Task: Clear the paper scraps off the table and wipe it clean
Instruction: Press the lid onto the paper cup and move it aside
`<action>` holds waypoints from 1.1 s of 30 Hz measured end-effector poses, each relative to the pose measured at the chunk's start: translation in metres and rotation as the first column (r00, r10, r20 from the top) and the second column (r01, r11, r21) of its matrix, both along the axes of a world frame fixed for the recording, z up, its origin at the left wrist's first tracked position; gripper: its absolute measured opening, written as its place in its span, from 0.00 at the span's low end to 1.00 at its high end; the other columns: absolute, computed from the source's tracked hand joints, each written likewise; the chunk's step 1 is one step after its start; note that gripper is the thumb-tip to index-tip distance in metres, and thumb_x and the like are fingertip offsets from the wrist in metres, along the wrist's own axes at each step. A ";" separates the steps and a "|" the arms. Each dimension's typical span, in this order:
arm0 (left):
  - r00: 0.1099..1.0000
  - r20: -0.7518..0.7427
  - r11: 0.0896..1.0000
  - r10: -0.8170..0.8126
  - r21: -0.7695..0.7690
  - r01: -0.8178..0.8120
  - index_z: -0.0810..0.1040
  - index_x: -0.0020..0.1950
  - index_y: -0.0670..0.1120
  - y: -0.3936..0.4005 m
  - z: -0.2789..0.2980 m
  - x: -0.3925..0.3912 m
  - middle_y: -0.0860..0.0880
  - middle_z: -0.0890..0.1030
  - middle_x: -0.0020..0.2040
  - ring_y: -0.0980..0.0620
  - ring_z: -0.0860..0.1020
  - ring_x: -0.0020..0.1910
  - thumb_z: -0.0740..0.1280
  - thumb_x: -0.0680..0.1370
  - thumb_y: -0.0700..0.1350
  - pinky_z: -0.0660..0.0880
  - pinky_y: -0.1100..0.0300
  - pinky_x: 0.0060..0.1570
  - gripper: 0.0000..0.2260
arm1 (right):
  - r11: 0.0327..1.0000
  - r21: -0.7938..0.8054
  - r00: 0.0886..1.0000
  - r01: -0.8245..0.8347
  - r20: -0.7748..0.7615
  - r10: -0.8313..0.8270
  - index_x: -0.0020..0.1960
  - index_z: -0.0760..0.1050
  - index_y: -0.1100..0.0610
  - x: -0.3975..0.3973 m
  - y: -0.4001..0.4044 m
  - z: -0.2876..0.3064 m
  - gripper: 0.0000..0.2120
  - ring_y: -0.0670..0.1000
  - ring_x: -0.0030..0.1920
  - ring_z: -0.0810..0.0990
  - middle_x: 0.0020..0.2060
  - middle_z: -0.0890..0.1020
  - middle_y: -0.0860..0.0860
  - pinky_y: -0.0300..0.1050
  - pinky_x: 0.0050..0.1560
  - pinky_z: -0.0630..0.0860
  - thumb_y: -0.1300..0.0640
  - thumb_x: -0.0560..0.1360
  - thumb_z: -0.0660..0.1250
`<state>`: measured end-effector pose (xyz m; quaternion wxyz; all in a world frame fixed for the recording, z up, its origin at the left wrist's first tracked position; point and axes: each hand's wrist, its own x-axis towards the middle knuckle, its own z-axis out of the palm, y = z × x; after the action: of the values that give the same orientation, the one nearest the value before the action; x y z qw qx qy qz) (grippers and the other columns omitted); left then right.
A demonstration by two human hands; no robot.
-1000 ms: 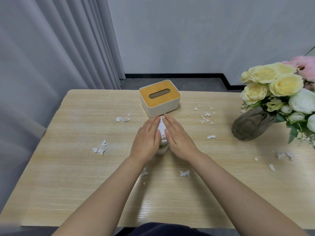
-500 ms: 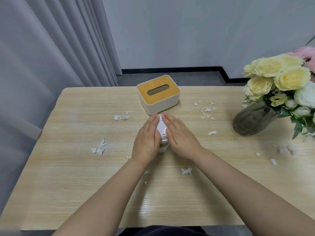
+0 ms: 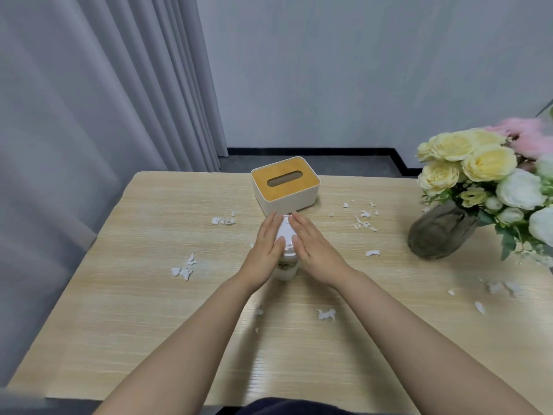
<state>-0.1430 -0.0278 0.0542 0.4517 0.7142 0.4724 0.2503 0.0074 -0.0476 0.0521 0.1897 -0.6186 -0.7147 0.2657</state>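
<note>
Torn white paper scraps lie scattered over the light wooden table: a cluster at the left, a few near the box, several at the right of the box, one piece in front and more at the far right. In the middle of the table stands a small white device with a round base. My left hand and my right hand press against its two sides with straight fingers, thumbs resting on its top.
A white tissue box with an orange-brown slotted lid stands just behind the device. A dark glass vase of yellow, white and pink flowers stands at the right. Grey curtains hang along the table's left side.
Both hands have stayed against the white device in the same spot. Only the view has shifted slightly.
</note>
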 end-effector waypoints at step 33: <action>0.659 0.271 0.691 0.702 -0.484 -0.537 0.76 0.60 0.45 -0.007 0.013 0.025 0.48 0.79 0.49 0.53 0.77 0.43 0.65 0.78 0.44 0.74 0.61 0.41 0.11 | 0.945 -0.236 0.704 0.227 -0.631 -0.326 0.64 0.70 0.50 -0.002 0.010 0.005 0.16 0.47 0.56 0.75 0.53 0.77 0.44 0.39 0.51 0.68 0.58 0.77 0.62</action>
<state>-0.1180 -0.0344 0.0673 0.5532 0.3337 0.6144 0.4529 0.0052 -0.0374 0.0568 0.4243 -0.5957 -0.4789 0.4855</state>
